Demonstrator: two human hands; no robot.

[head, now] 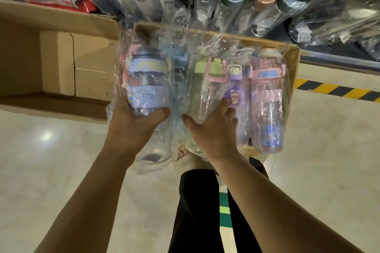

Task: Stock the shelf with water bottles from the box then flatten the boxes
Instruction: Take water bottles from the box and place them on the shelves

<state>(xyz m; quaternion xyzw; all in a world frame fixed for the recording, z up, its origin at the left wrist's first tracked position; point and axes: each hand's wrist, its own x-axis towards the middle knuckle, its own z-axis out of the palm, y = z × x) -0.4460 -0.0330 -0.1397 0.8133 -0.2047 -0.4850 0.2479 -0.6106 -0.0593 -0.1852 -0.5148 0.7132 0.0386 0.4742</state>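
Gripping wrapped blue-banded bottle (148, 88): left hand (133, 125), fingers clamped round its lower body, at the left end of the box (295, 61). Right hand (213, 132) fingers spread apart, touching the green-lid bottle (200, 96) lying in the box.

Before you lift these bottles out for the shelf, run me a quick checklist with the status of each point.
1. Left hand grip on blue bottle: ok, fingers and thumb curl round its lower part.
2. Right hand grip on green-lidded bottle: not ok, fingers lie spread on the wrap, not closed.
3. Wraps free of neighbours: cannot tell, loose plastic overlaps.
4. Free slot on shelf: cannot tell, clear bottles fill the visible part.
5. Box ready to flatten: not ok, pink bottle and others remain inside.
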